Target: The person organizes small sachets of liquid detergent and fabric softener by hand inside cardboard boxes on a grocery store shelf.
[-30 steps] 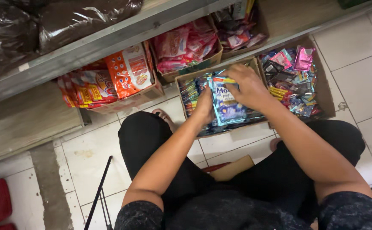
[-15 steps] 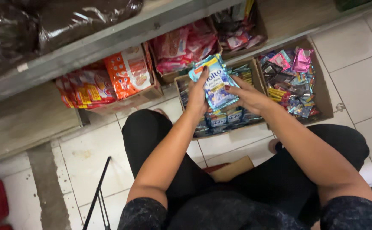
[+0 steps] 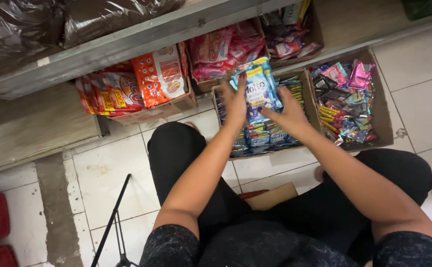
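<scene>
blue sachet bundle (image 3: 258, 89) held upright above middle box (image 3: 275, 153), clear of sachets lying in it. your left hand (image 3: 236, 104) closed on bundle's left edge, right hand (image 3: 290, 116) closed on its lower right. step in hand looks like stocking: bundle lifted, not set. next move calls for lowering it flat into box, square with rows. mixed-sachet box (image 3: 347, 101) just right, orange packs (image 3: 159, 74) left under shelf (image 3: 127, 42).

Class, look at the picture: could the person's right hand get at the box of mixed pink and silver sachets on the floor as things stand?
Probably yes. The right hand is beside that box, whose top is open, with nothing between; but it now helps hold the blue sachets.
</scene>
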